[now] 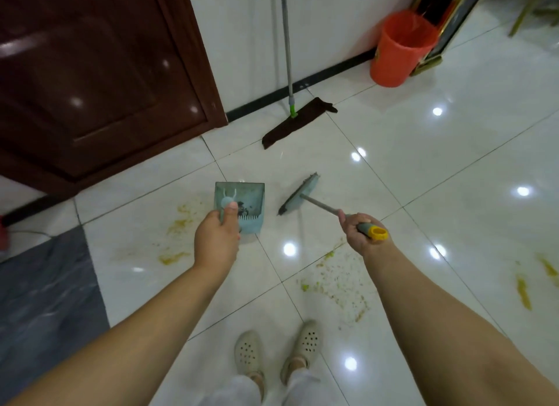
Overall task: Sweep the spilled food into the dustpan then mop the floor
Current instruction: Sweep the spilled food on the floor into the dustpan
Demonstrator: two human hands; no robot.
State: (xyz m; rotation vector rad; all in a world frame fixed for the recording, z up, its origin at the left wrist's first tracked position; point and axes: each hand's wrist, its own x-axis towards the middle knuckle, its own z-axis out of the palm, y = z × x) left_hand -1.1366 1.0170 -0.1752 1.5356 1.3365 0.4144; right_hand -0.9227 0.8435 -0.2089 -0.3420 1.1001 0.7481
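My left hand (216, 239) grips the handle of a pale blue dustpan (248, 198), held upright above the white tiles with dark crumbs inside. My right hand (360, 233) grips the grey and yellow handle of a broom (299, 195), whose bristle head hangs just right of the dustpan. Yellow food smears (178, 224) lie left of the dustpan. A patch of crumbs (335, 281) is spread on the floor below my right hand. More yellow streaks (523, 290) mark the tiles at the far right. A flat mop (298, 121) with a dark cloth leans against the far wall.
An orange bin (402, 48) with a liner stands by the wall at the upper right, beside a gold-framed stand (444, 21). A dark wooden door (99, 73) fills the upper left. A grey tile area (42, 299) lies at the left. My feet in beige clogs (278, 348) stand below.
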